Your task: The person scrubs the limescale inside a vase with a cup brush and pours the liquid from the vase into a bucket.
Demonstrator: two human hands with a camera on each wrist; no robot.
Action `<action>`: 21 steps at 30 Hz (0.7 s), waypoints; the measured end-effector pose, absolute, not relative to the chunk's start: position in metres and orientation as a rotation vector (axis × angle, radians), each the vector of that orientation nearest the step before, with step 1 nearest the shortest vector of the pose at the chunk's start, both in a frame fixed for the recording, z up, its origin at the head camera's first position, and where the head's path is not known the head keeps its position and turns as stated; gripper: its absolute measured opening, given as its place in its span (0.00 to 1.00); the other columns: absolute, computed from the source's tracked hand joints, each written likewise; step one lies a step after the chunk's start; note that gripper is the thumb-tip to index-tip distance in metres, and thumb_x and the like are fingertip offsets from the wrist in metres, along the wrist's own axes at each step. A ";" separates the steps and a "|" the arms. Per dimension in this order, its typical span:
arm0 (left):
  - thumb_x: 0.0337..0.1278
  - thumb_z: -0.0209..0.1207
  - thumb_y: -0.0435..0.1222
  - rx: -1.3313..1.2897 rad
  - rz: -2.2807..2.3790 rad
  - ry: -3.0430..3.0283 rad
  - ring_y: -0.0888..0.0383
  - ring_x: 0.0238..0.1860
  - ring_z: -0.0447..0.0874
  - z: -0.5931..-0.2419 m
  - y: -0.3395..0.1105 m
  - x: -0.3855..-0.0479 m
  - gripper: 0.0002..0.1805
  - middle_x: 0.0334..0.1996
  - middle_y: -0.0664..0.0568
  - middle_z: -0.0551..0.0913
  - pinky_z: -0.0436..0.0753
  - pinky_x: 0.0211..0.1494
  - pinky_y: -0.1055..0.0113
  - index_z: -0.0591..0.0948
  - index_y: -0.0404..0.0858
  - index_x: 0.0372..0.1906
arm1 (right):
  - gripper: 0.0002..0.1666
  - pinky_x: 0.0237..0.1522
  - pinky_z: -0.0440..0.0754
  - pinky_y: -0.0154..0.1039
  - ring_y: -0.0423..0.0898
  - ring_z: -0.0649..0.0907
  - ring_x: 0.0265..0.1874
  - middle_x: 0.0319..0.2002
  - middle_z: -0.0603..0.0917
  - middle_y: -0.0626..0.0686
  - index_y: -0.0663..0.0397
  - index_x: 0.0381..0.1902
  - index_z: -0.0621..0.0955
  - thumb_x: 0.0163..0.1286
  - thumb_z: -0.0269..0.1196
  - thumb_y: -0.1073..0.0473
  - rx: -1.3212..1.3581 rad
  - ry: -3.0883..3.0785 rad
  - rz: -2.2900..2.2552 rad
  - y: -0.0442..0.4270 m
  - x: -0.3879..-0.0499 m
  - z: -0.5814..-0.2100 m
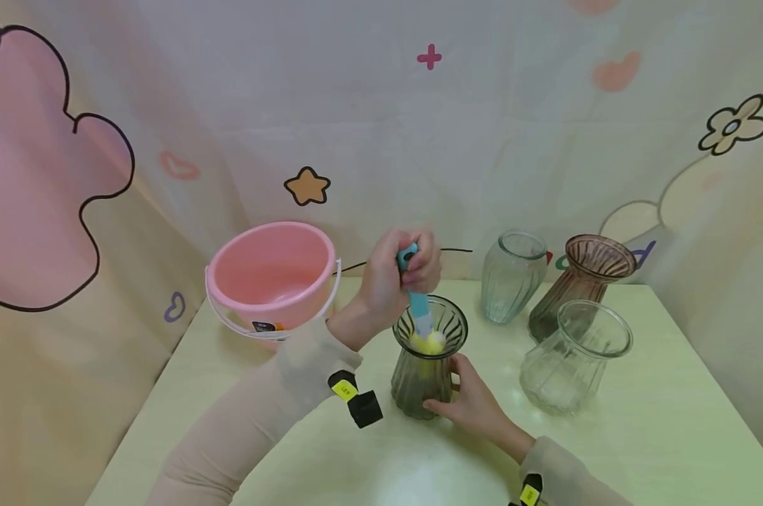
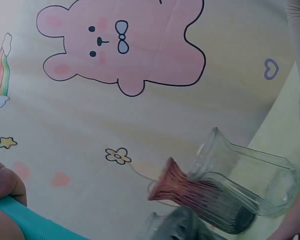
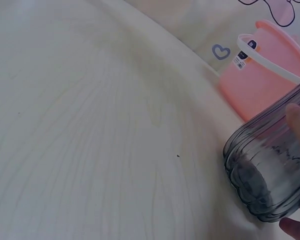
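Observation:
My left hand (image 1: 388, 274) grips the teal handle of a bottle brush (image 1: 419, 306) above a dark grey ribbed glass vase (image 1: 412, 386). The brush's yellow and white head sits inside the vase's flared mouth. Low on the vase's right side, my right hand (image 1: 479, 404) holds it, thumb in front, with the vase upright on the table. In the left wrist view the teal handle (image 2: 32, 224) shows beside the curled fingers (image 2: 7, 182). The right wrist view catches the vase's thick ribbed base (image 3: 260, 175) and part of the fingers; the rest is cut off.
A pink bucket (image 1: 280, 306) with a white handle stands at the back left of the pale table (image 1: 369, 464). To the right are a clear greenish vase (image 1: 504, 288), a brownish-purple vase (image 1: 555, 299) and a clear flared vase (image 1: 555, 379). A printed curtain (image 1: 369, 126) hangs behind.

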State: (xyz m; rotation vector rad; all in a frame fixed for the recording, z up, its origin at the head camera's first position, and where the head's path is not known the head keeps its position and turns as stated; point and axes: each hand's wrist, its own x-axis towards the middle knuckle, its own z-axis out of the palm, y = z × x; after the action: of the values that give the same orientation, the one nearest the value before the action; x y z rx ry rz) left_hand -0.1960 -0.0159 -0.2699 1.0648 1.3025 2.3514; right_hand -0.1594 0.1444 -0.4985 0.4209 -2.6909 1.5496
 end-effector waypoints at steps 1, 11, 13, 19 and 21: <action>0.53 0.27 0.34 1.042 2.346 1.318 0.62 0.09 0.45 -0.276 -0.015 -0.196 0.17 0.07 0.58 0.52 0.43 0.15 0.66 0.53 0.42 0.10 | 0.48 0.48 0.79 0.43 0.52 0.73 0.56 0.55 0.70 0.54 0.57 0.60 0.62 0.44 0.74 0.60 0.414 -2.689 1.544 0.145 -0.159 -0.499; 0.54 0.28 0.34 0.875 2.250 1.485 0.62 0.09 0.46 -0.329 -0.003 -0.202 0.18 0.06 0.60 0.53 0.49 0.15 0.70 0.53 0.44 0.09 | 0.50 0.48 0.79 0.45 0.55 0.72 0.56 0.56 0.68 0.57 0.60 0.61 0.60 0.44 0.74 0.57 0.417 -2.702 1.497 0.141 -0.154 -0.500; 0.53 0.28 0.33 0.884 2.227 1.482 0.62 0.09 0.46 -0.332 -0.002 -0.202 0.18 0.06 0.61 0.53 0.49 0.15 0.70 0.53 0.44 0.09 | 0.51 0.49 0.78 0.45 0.54 0.71 0.57 0.58 0.66 0.56 0.58 0.62 0.58 0.46 0.73 0.55 0.483 -2.732 1.511 0.146 -0.156 -0.500; 0.53 0.28 0.34 0.917 2.195 1.480 0.63 0.09 0.46 -0.331 -0.002 -0.203 0.17 0.06 0.62 0.54 0.50 0.16 0.71 0.53 0.45 0.10 | 0.52 0.58 0.70 0.54 0.55 0.63 0.63 0.63 0.60 0.57 0.50 0.68 0.48 0.55 0.68 0.55 0.863 -2.802 1.674 0.170 -0.177 -0.495; 0.53 0.28 0.34 0.922 2.198 1.474 0.63 0.09 0.46 -0.331 -0.002 -0.203 0.18 0.06 0.62 0.54 0.50 0.16 0.70 0.53 0.45 0.10 | 0.53 0.60 0.66 0.56 0.56 0.61 0.65 0.64 0.59 0.57 0.49 0.69 0.46 0.55 0.67 0.56 0.924 -2.833 1.747 0.175 -0.184 -0.492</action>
State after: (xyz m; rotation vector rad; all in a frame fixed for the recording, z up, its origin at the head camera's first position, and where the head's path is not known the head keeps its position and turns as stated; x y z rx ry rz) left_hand -0.2034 -0.0015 -0.3309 0.9218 1.4736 2.1981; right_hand -0.1844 0.1753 -0.4925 0.9244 -2.8335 1.7475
